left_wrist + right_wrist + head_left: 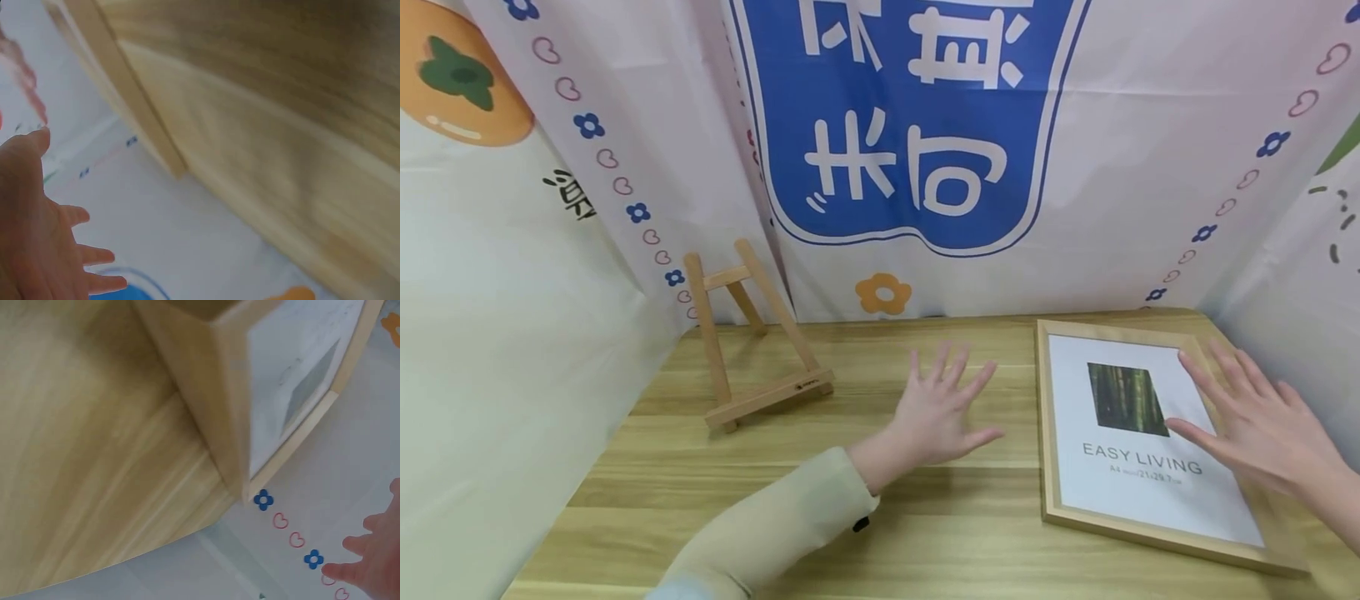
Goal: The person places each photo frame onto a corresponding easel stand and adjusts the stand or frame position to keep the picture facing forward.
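Note:
A light wood picture frame (1047, 433) lies flat on the right of the table, its white insert showing a bamboo photo and the words "EASY LIVING". Over its right side my right hand (1262, 425) is held with fingers spread, gripping nothing. My left hand (934, 417), also spread and holding nothing, hovers above the table between the frame and a small wooden easel (767, 396). The easel stands upright at the back left. In the left wrist view the left hand (31, 231) shows at the left edge; the right wrist view catches the right hand (375, 556) at lower right.
The wood-grain table (880, 533) ends at a white printed cloth (1120, 208) behind it, with a blue sign and a small orange flower. Similar cloth hangs at the left and right sides. A small black item shows under the left cuff.

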The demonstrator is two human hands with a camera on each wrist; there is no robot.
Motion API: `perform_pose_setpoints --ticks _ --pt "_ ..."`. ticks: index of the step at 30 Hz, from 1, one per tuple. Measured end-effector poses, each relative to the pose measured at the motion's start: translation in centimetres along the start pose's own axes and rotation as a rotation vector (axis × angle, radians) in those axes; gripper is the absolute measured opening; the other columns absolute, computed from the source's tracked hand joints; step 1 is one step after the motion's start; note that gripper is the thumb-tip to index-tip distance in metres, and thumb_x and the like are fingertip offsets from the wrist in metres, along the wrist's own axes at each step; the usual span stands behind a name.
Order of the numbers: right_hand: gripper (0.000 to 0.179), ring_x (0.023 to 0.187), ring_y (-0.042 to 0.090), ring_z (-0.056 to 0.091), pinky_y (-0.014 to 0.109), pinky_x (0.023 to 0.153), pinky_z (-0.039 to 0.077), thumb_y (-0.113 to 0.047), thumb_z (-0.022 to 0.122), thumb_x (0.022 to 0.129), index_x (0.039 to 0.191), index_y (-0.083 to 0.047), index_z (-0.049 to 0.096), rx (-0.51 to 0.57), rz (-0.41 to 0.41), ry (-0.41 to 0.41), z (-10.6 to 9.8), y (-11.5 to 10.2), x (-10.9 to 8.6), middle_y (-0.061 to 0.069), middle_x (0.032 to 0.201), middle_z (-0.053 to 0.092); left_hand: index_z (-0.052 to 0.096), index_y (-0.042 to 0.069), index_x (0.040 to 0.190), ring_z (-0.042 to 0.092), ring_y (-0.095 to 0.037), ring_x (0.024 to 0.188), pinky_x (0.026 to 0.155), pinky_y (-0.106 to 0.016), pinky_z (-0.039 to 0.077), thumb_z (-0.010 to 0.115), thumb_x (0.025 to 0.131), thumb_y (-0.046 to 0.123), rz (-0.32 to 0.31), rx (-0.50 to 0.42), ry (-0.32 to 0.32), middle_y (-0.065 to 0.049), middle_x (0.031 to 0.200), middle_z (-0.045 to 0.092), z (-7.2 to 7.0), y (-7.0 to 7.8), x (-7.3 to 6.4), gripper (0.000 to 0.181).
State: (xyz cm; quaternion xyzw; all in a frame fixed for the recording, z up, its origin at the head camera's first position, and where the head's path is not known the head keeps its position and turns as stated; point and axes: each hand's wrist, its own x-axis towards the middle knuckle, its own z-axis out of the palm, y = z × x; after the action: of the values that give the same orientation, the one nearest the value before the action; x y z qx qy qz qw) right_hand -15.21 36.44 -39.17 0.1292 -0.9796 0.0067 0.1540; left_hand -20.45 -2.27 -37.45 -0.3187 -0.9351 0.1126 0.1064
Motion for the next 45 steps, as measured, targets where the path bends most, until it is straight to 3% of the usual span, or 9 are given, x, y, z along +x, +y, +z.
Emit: perform_pose_setpoints --ticks 5,10,17,21,27,34,40,45 --pt "0.096 0.144 0.041 -0.005 0.073 0.089 0.029 -0.054 0.059 0.090 0.157 -0.024 -0.002 0.051 0.019 -0.031 0.5 0.7 -0.7 0.012 0.161 -0.011 0.013 0.030 0.157 0.014 -0.037 0.144 0.107 -0.069 0.021 0.025 0.087 0.080 0.049 0.022 0.025 -0.011 0.161 0.013 0.8 1.5 1.6 0.087" --pt "0.092 0.144 0.037 -0.007 0.076 0.087 0.029 -0.049 0.059 0.092 0.157 -0.024 -0.001 0.103 0.037 -0.065 1.3 1.8 -1.4 0.017 0.160 -0.008 0.010 0.029 0.158 0.007 -0.036 0.145 0.109 -0.067 0.018 0.022 0.087 0.080 0.065 0.013 0.023 -0.011 0.162 0.007 1.4 2.6 3.6 0.088" --pt "0.090 0.135 0.059 0.006 0.081 0.085 0.023 -0.045 0.057 0.095 0.157 -0.018 -0.001 0.224 0.081 -0.165 2.9 3.9 -2.4 0.029 0.157 -0.001 0.004 0.032 0.157 0.007 -0.035 0.145 0.109 -0.067 0.015 0.019 0.085 0.083 0.027 -0.056 -0.033 -0.009 0.162 0.008 2.7 4.2 5.8 0.090" --pt "0.091 0.131 0.062 0.013 0.081 0.083 0.024 -0.045 0.057 0.095 0.157 -0.013 -0.001 0.291 0.122 -0.210 4.0 5.1 -3.1 0.034 0.154 0.005 0.001 0.032 0.157 0.006 -0.034 0.146 0.110 -0.066 0.018 0.019 0.083 0.085 -0.008 -0.140 -0.085 -0.007 0.162 0.007 3.4 5.3 6.6 0.092" --pt "0.092 0.132 0.061 0.012 0.076 0.087 0.025 -0.044 0.058 0.095 0.156 -0.009 -0.002 0.373 0.172 -0.235 5.2 6.2 -4.2 0.034 0.154 0.006 0.001 0.032 0.157 0.009 -0.030 0.146 0.111 -0.062 0.020 0.020 0.081 0.087 -0.064 -0.233 -0.142 -0.004 0.162 0.007 4.3 6.3 7.5 0.096" --pt "0.092 0.127 0.065 0.016 0.076 0.085 0.026 -0.046 0.056 0.096 0.155 -0.006 -0.002 0.384 0.203 -0.289 5.6 6.7 -4.6 0.039 0.150 0.007 0.004 0.031 0.157 0.015 -0.028 0.145 0.114 -0.059 0.016 0.026 0.082 0.085 -0.025 -0.331 -0.185 -0.004 0.162 0.012 5.7 6.2 7.8 0.095" --pt "0.091 0.123 0.067 0.018 0.075 0.086 0.026 -0.042 0.056 0.097 0.154 0.001 -0.001 0.460 0.219 -0.312 5.5 7.3 -4.8 0.046 0.143 0.014 0.006 0.029 0.158 0.016 -0.022 0.145 0.116 -0.054 0.015 0.030 0.083 0.084 -0.027 -0.443 -0.222 -0.002 0.161 0.014 6.4 6.1 7.8 0.096" --pt "0.085 0.120 0.065 0.026 0.073 0.086 0.028 -0.038 0.059 0.096 0.152 0.006 0.011 0.466 0.190 -0.263 6.0 7.5 -4.9 0.045 0.138 0.026 0.011 0.025 0.158 0.021 -0.022 0.144 0.115 -0.050 0.020 0.035 0.084 0.082 -0.043 -0.488 -0.230 -0.002 0.160 0.018 6.3 6.2 7.7 0.096"
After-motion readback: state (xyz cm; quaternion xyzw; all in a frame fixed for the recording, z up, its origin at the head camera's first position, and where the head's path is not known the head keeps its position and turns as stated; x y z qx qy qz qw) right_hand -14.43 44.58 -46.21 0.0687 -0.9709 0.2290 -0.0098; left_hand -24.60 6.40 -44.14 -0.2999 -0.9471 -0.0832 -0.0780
